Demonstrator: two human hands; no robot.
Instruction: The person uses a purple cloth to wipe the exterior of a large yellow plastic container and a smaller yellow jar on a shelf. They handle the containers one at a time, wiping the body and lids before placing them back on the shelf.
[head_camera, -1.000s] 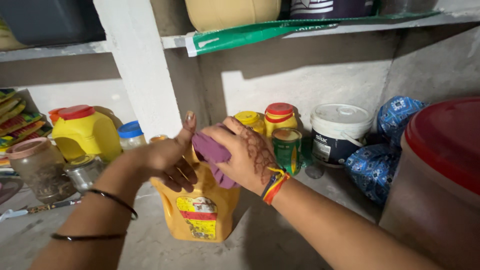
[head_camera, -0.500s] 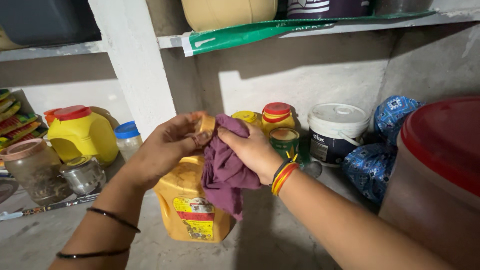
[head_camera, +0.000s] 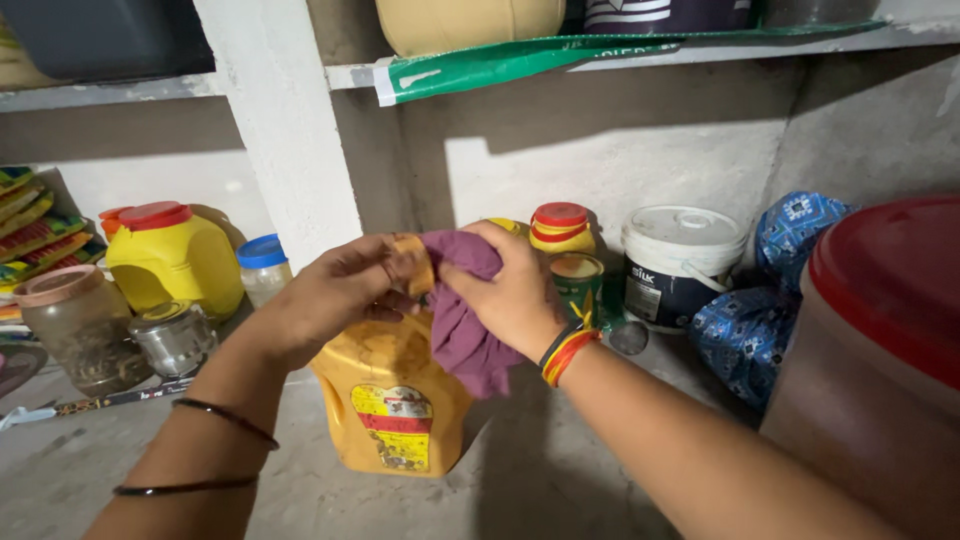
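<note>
Bare concrete storage niche w/ grey shelf (head_camera: 560, 480) floor, white pillar (head_camera: 280, 120) at centre-left, upper shelf carrying a green sheet (head_camera: 560, 60) that hangs over its edge. Head cam looks down on both hands over an orange-yellow oil jug (head_camera: 392, 400) standing upright on the shelf, red/yellow label facing me. Left hand (head_camera: 325, 300): grip pressed together on a small yellow-brown cap (head_camera: 413, 262), thumb and fingers pinching it just above the jug's top; two thin dark bangles on that forearm. Right hand (head_camera: 510, 290): grip closed round a purple cloth (head_camera: 462, 320), bunched end pushed against the cap, loose tail hanging down over jug's right shoulder. Red/yellow/black bands at right wrist. I can't tell whether the cap sits on the jug's neck or is lifted off it; fingers hide the join. Surroundings: larger yellow jug w/ red lid (head_camera: 172, 258) back left, blue-lidded clear jar (head_camera: 264, 268) just beside it, brown-lidded glass jar (head_camera: 78, 325) and small steel container (head_camera: 172, 338) nearer me on left. Behind the hands: yellow jar w/ red cap (head_camera: 560, 228), green tin (head_camera: 578, 285), white bucket w/ dark label (head_camera: 680, 262). Right: blue patterned bag (head_camera: 770, 300), big brown drum w/ red lid (head_camera: 890, 330) at frame edge.
</note>
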